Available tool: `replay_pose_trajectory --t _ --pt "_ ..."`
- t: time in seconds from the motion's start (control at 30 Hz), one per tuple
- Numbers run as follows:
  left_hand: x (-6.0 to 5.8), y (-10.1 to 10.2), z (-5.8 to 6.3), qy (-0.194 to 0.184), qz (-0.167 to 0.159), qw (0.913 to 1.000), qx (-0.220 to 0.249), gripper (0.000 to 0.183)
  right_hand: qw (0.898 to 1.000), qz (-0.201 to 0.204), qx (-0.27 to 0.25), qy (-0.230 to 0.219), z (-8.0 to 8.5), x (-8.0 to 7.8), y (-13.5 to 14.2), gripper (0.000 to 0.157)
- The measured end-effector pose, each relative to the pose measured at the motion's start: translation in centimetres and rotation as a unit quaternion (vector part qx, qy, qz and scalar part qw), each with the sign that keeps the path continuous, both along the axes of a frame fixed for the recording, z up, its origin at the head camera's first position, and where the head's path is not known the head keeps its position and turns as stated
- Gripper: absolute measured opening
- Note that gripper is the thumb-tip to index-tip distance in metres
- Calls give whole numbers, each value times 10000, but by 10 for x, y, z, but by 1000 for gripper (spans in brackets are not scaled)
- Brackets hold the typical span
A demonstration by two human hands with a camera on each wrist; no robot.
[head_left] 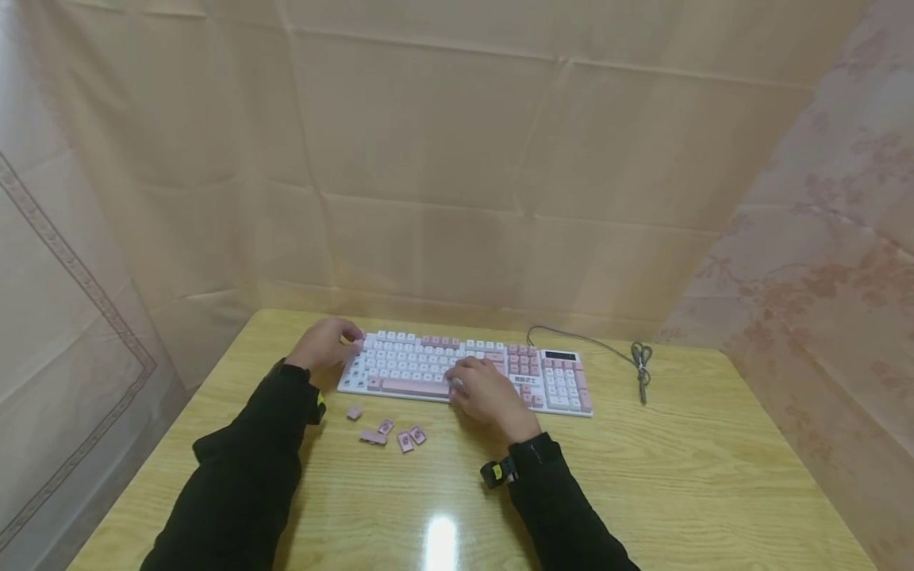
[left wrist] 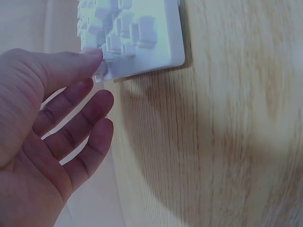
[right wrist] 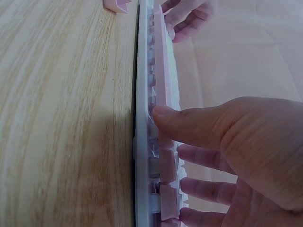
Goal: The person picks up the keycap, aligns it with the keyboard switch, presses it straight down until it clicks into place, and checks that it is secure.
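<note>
A white and pink keyboard [head_left: 417, 387] lies on the wooden table, with bare switch mounts [left wrist: 146, 32] along its left edge. At its far left corner my left hand [head_left: 327, 342] pinches a corner keycap between thumb and index finger; the keycap is mostly hidden. The other left fingers [left wrist: 97, 105] hang loosely bent beside the board. My right hand [head_left: 489, 392] rests on the keyboard's middle. Its thumb touches the near side by the pink space bar [right wrist: 162, 66], and its fairly straight fingers [right wrist: 208, 189] lie over the keys.
Several loose pink keycaps [head_left: 405, 442] lie on the table [head_left: 678, 484] in front of the keyboard's left half. A grey cable [head_left: 585, 339] runs from the back to a tied bundle [head_left: 642, 369] at the right. Cloth [head_left: 428, 159] hangs behind the table.
</note>
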State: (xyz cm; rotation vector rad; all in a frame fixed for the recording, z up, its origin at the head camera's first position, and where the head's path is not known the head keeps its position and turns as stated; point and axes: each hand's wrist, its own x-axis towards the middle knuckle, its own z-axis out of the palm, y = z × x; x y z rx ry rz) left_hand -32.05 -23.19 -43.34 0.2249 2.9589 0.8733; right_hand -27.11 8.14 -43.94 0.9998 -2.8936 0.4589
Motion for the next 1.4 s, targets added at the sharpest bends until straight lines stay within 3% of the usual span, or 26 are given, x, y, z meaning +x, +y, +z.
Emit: replay_pose_trajectory --t 0.53,1.0,1.23,1.4 --pt "0 -5 -4 42 192 9996 196 17 9999 61 -70 69 1 1 -1 31" --pt "2 -2 -4 262 164 9995 49 11 9999 82 -43 51 3 2 0 31" --pt "1 -4 -5 318 205 9991 215 26 10000 4 -35 48 3 2 1 31" --pt "3 -3 -3 277 263 9991 190 18 10000 28 -58 47 2 3 1 31"
